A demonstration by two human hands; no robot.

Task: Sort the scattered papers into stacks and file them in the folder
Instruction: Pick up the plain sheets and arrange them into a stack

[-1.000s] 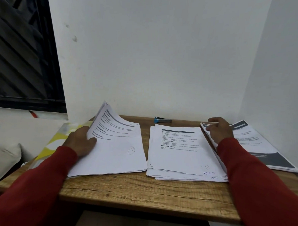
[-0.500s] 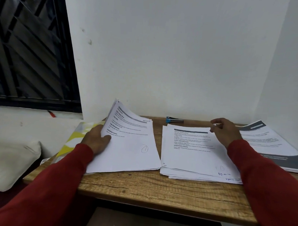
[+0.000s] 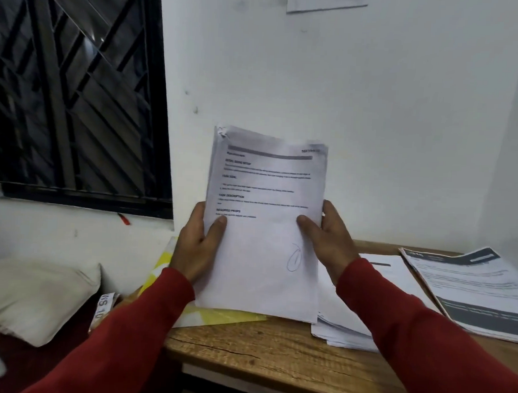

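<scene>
The yellow folder [image 3: 217, 315] lies flat on the desk [image 3: 275, 348], below and left of the raised paper stack [image 3: 265, 226]. The stack is held upright, long axis vertical, gripped at its side edges by the left hand [image 3: 194, 250] and the right hand [image 3: 330, 244], thumbs in front. The left hand is judged nearer the folder.

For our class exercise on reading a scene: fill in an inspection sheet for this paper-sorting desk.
Surface: brown wooden desk, grain and a crack visible.
Job's things: white printed paper stack held upright; flat white stack; grey-banded booklets; yellow-white folder.
Clutter: nothing seen.
Grippers: left hand and right hand grip the upright stack's sides.
Cables: nothing seen.
Surroundings: white wall, black window grille, cream pillow.
</scene>
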